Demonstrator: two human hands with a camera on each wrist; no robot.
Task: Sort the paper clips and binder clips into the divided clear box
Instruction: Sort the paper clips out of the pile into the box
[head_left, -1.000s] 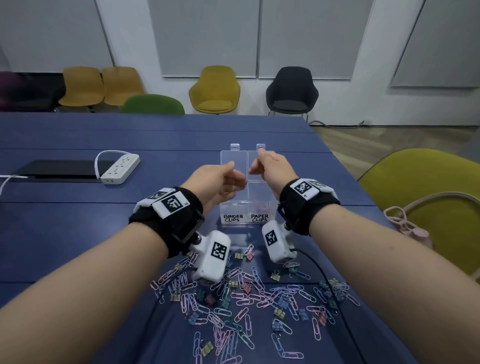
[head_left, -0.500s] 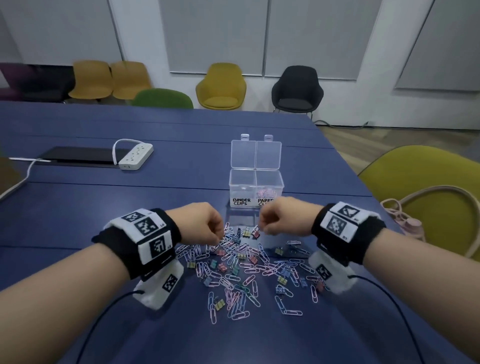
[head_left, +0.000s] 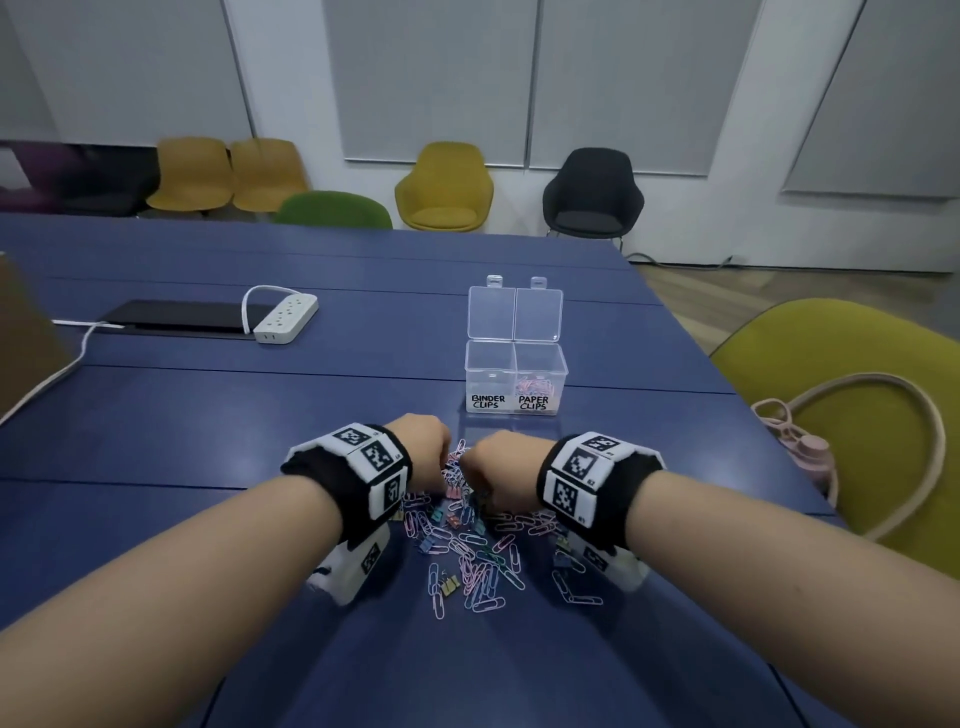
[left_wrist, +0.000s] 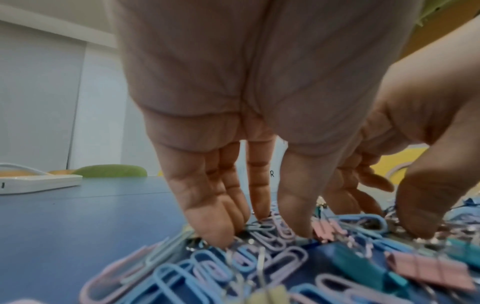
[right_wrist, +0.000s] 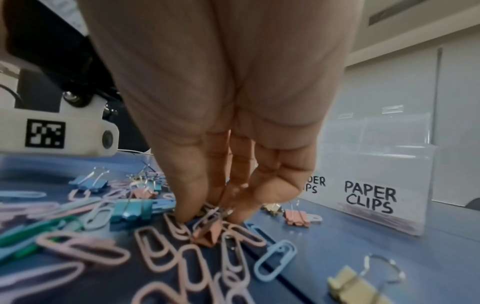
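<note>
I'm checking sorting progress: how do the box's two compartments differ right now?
The BINDER CLIPS compartment sits on the left of the clear box and looks empty; the PAPER CLIPS compartment sits on the right and already holds a small heap of pastel paper clips. Both are clear, similar in size, hand-labelled in black, with lids standing open.

clear box (head_left: 516, 364) labels | "BINDER CLIPS" left | "PAPER CLIPS" right

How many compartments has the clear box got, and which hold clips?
2. The BINDER CLIPS compartment, left half of the clear box, looks empty; the PAPER CLIPS compartment, right half, holds pastel paper clips.
</note>
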